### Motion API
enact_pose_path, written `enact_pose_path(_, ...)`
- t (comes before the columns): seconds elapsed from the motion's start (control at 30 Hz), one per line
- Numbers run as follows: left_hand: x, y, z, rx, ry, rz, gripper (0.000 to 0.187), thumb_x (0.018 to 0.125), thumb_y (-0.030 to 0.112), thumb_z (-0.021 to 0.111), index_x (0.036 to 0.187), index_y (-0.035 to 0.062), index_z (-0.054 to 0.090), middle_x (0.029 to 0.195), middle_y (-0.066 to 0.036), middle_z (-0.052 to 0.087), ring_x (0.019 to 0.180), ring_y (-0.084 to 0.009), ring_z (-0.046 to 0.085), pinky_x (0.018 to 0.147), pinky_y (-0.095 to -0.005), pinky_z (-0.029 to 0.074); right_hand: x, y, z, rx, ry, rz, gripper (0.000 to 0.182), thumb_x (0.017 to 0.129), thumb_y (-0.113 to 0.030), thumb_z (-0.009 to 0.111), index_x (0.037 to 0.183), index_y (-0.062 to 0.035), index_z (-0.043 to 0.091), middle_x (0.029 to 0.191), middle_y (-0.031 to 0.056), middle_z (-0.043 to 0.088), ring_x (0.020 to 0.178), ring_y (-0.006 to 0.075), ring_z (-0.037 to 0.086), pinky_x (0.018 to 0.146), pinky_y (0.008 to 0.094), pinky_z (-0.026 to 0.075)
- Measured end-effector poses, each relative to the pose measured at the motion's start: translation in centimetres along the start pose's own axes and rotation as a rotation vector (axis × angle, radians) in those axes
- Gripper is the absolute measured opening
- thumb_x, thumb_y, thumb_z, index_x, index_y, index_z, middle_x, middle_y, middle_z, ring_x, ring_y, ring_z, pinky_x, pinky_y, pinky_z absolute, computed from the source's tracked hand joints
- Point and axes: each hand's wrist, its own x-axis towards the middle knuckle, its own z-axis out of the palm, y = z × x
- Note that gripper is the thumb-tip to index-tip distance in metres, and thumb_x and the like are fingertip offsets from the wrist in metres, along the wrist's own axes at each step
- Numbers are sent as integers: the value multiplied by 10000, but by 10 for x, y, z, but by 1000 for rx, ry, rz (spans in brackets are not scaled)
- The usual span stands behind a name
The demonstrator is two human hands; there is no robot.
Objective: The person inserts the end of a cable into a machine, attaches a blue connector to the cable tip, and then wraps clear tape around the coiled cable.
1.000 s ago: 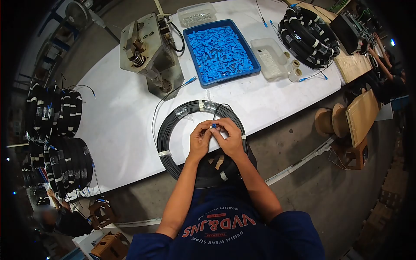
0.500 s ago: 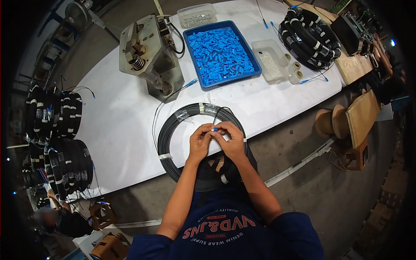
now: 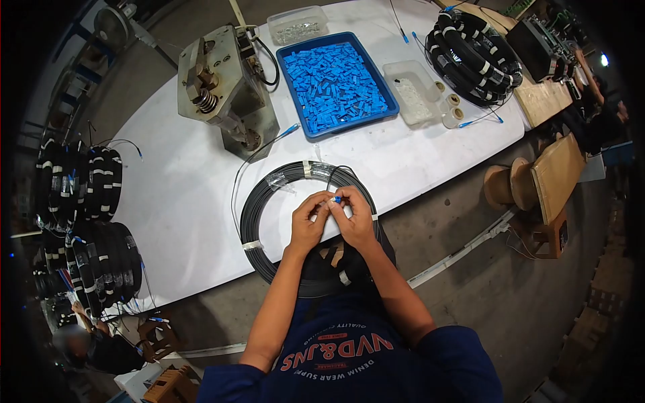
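Over the inner edge of a black cable coil (image 3: pixel 252 218), my two hands meet at the fingertips. My right hand (image 3: pixel 356 220) is closed in a pinch on a small blue cable connector (image 3: pixel 337 199). The fingertips of my left hand (image 3: pixel 308 221) are pinched against the connector's left side, where a small pale part shows. My fingers hide most of the connector. A loop of black cable rises just behind the hands. The coil is bound with pale tape and rests partly on the white table (image 3: pixel 181 228), partly over its front edge against me.
Beyond the coil sit a blue tray (image 3: pixel 396 113) of blue connector pieces and a metal press (image 3: pixel 232 101). Clear plastic boxes, tape rolls (image 3: pixel 453 117) and a cable coil (image 3: pixel 470 60) lie farther right. More coils (image 3: pixel 101 262) stand left. Other people work at both sides.
The whole view has shifted slightly. Both hands stay together at the connector, with small finger movements; less of its pale part shows now.
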Motion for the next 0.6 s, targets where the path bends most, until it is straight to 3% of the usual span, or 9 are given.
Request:
enact_pose_path(0.13, 0, 11, 6, 182, 56, 102, 175, 954, 8, 628, 1122, -11, 674, 1114, -99, 697, 909, -130, 648, 729, -243, 513, 0, 5, 4, 64, 40, -8, 129, 910, -40, 670, 992, 13, 587, 923, 59, 565, 790, 118, 512, 721, 259, 446)
enact_pose_path(0.37, 1, 1, 3, 225, 42, 105, 167, 988, 54, 600, 1125, -26, 652, 1084, -101, 665, 921, -152, 623, 789, -259, 503, 0, 9, 6, 205, 85, 44, 127, 914, -41, 664, 995, 17, 586, 899, 63, 566, 747, 118, 516, 677, 257, 444)
enact_pose_path(0.47, 5, -5, 3, 233, 73, 139, 159, 977, 46, 608, 1107, -30, 660, 1041, -118, 682, 912, -185, 644, 772, -284, 519, 3, 10, 5, 120, 59, -19, 130, 907, -51, 688, 975, 14, 598, 896, 60, 581, 738, 113, 519, 672, 255, 445)
enact_pose_path(0.57, 6, -6, 0, 172, 82, 161, 169, 1005, 81, 585, 1120, -26, 649, 962, -85, 662, 789, -134, 611, 702, -254, 501, 8, -2, 4, 0, 33, -6, 178, 878, -73, 741, 984, 16, 629, 889, 62, 610, 737, 114, 531, 674, 258, 452)
enact_pose_path(0.6, 4, -5, -4, 64, 57, -7, 178, 1018, 95, 571, 1132, -20, 643, 902, -54, 637, 726, -100, 568, 657, -237, 476, 8, -2, 5, 1, 31, -6, 178, 878, -73, 741, 984, 16, 629, 889, 62, 610, 737, 114, 531, 674, 258, 452)
